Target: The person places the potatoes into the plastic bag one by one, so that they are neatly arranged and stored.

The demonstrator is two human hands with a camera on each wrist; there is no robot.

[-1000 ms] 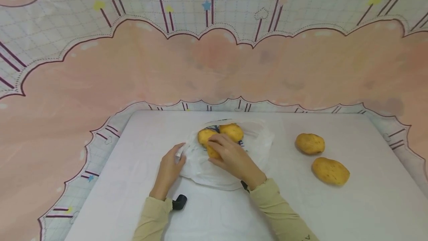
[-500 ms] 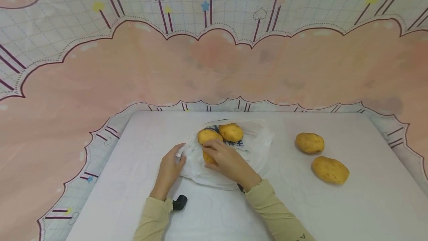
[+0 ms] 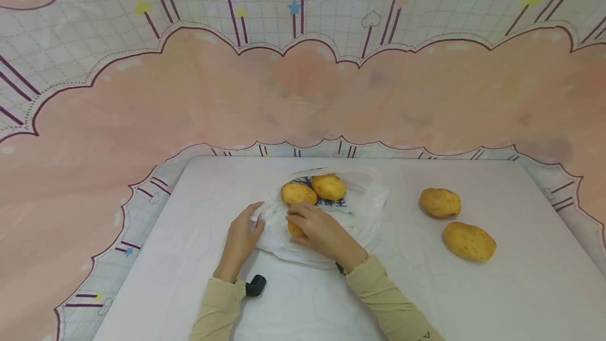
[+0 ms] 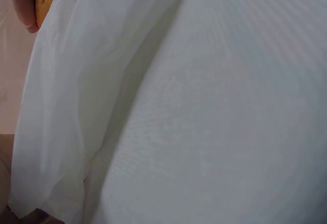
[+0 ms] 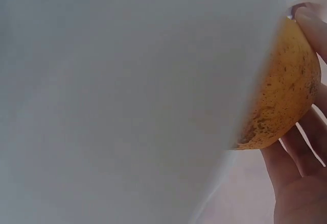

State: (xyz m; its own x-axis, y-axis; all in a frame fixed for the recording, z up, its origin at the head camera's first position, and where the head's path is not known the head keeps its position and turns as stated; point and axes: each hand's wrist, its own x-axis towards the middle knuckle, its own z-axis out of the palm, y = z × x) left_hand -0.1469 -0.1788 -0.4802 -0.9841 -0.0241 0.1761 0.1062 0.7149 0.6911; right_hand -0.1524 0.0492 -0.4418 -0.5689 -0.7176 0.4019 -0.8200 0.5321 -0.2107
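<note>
At the white table (image 3: 303, 309), as the head view has it, a person's right hand (image 3: 326, 231) grasps a potato (image 3: 294, 229) over a plastic bag (image 3: 362, 225). The left hand (image 3: 241, 237) pinches the bag's near-left edge, apparently to steady the thin film. Two other potatoes (image 3: 299, 193) sit just beyond, their weight likely helping to pin the bag flat; whether they lie in it or on top, I cannot tell. Another pair (image 3: 440, 203) rests well apart at right, within easy reach of that arm.

From the left wrist, plastic stands raised in a fold, probably lifted by that grip.

From the right wrist, fingers spread around the potato, seemingly cradling its rounded side, while blurred plastic hides the rest.
</note>
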